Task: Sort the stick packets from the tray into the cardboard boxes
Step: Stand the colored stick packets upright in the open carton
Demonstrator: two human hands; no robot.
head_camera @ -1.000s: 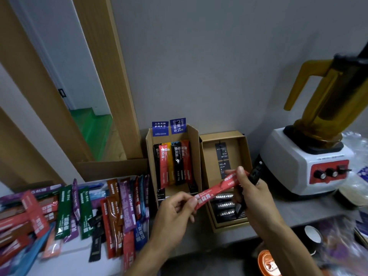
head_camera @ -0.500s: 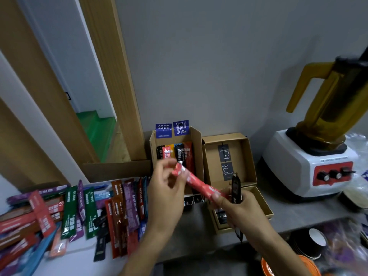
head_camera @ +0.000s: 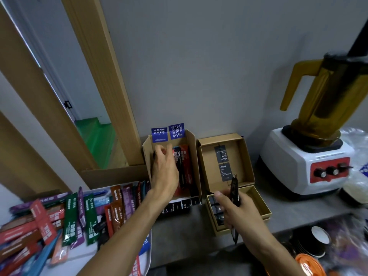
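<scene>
A white tray (head_camera: pixel 147 248) at the lower left holds several coloured stick packets (head_camera: pixel 70 216). Behind it stands a tall open cardboard box (head_camera: pixel 191 156) with red and black packets upright inside. My left hand (head_camera: pixel 164 172) reaches into this box, its fingertips pinching the top of a red packet (head_camera: pixel 163 151). To the right lies a second cardboard box (head_camera: pixel 258 200) with its lid (head_camera: pixel 247 156) folded back and black packets inside. My right hand (head_camera: pixel 236 210) hovers over that box and grips a black stick packet (head_camera: pixel 234 188) upright.
A white blender (head_camera: pixel 306 166) with an amber jug stands at the right on the grey counter. Paper cups (head_camera: pixel 319 237) and an orange lid (head_camera: pixel 309 265) sit at the lower right. Wooden frames (head_camera: pixel 103 80) lean against the wall at the left.
My right hand has let go of the red packet; my left hand has carried it up into the tall box. My right hand stays over the right box with the black packet.
</scene>
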